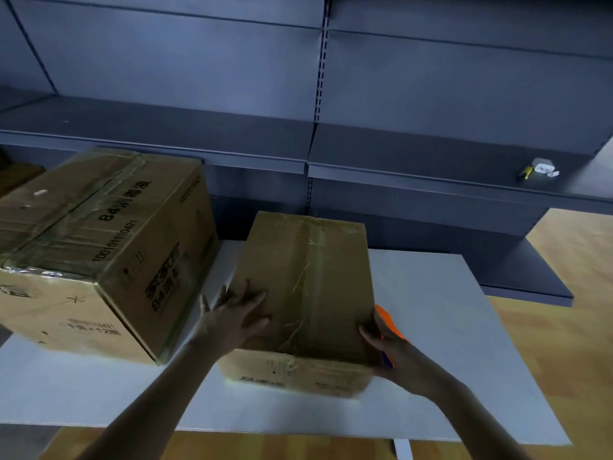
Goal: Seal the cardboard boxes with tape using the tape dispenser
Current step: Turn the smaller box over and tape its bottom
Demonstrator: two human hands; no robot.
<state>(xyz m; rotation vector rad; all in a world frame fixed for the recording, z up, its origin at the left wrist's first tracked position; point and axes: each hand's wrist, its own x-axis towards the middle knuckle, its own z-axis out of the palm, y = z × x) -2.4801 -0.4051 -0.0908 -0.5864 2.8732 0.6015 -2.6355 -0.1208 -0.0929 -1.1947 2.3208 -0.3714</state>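
I see left hand (237, 313) flat, fingers spread, on small box (308, 277); right hand (394, 353) at its corner by orange dispenser (389, 322), can't tell its grip.

brown boxes (308, 287), white table (431, 327) (orange dispenser (389, 322))

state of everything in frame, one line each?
small box: closed, clear tape along its top, on table.
large box: closed, taped over, on table to its left.
left hand: fingers spread flat on small box's top.
right hand: at small box's near right corner; grip unclear.
tape dispenser: orange, mostly hidden by right hand.
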